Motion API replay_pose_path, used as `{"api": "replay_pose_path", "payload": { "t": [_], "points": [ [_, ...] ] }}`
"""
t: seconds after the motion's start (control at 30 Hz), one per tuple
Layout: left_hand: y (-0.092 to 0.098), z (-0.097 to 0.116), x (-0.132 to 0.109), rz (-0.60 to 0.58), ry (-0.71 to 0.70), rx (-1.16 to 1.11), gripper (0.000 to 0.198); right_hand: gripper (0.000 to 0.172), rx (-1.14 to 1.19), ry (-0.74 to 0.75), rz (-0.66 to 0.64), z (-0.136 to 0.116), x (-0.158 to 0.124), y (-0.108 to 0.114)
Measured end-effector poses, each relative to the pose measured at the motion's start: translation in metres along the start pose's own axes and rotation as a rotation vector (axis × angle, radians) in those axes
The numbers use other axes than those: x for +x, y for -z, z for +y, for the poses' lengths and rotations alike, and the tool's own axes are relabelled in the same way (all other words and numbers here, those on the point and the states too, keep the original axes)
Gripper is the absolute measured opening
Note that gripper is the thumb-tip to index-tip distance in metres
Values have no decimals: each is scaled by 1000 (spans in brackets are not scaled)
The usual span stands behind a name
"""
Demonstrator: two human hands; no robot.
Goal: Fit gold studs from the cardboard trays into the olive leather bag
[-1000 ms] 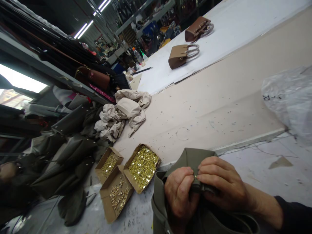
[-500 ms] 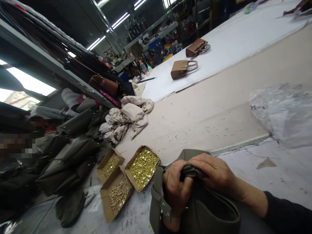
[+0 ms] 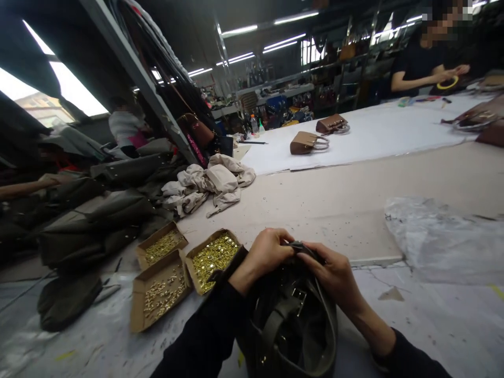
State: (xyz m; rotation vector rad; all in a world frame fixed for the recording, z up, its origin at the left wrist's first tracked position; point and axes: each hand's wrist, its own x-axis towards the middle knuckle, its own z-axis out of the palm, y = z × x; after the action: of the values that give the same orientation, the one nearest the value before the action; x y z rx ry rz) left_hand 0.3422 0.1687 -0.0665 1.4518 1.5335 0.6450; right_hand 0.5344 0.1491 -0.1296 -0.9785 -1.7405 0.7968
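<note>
A dark olive handbag (image 3: pixel 271 336) with a strap and a gold buckle lies before me, its opening facing up toward me. My left hand (image 3: pixel 270 251) pinches the far edge of the bag from the left. On the same edge, from the right, my right hand (image 3: pixel 328 270) is closed with thumb and fingers on the material. The two hands are close together, and what lies between the fingertips is partly hidden. Just left of the bag stand a cardboard tray of bright gold rivets (image 3: pixel 214 257), a tray of small gold studs (image 3: pixel 165 291) and a smaller tray (image 3: pixel 163 247).
Dark olive bags (image 3: pixel 90 220) are piled at the left, beside crumpled beige cloth (image 3: pixel 220 181). A tan handbag (image 3: pixel 303 143) and a brown handbag (image 3: pixel 331 124) lie farther back. Clear plastic (image 3: pixel 441 236) lies right. A co-worker (image 3: pixel 421 68) stands at the far right, holding a yellow ring.
The view has tilted level and swung right. My left hand has come out from inside the bag to its far edge; the bag has turned, showing its buckle. My right hand keeps its grip.
</note>
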Motion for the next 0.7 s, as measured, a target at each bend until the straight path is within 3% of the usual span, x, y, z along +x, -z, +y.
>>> {"api": "replay_pose_path", "payload": {
  "t": [0.17, 0.4, 0.7],
  "points": [
    [-4, -4, 20, -2, 57, -44, 21, 33, 133, -179, -28, 4, 6, 1],
    [-5, -10, 25, -21, 117, -131, 9, 41, 357, -411, -85, 20, 14, -2],
    [0, -14, 26, -85, 182, -215, 14, 50, 518, -552, -114, 33, 15, -10]
  ]
}}
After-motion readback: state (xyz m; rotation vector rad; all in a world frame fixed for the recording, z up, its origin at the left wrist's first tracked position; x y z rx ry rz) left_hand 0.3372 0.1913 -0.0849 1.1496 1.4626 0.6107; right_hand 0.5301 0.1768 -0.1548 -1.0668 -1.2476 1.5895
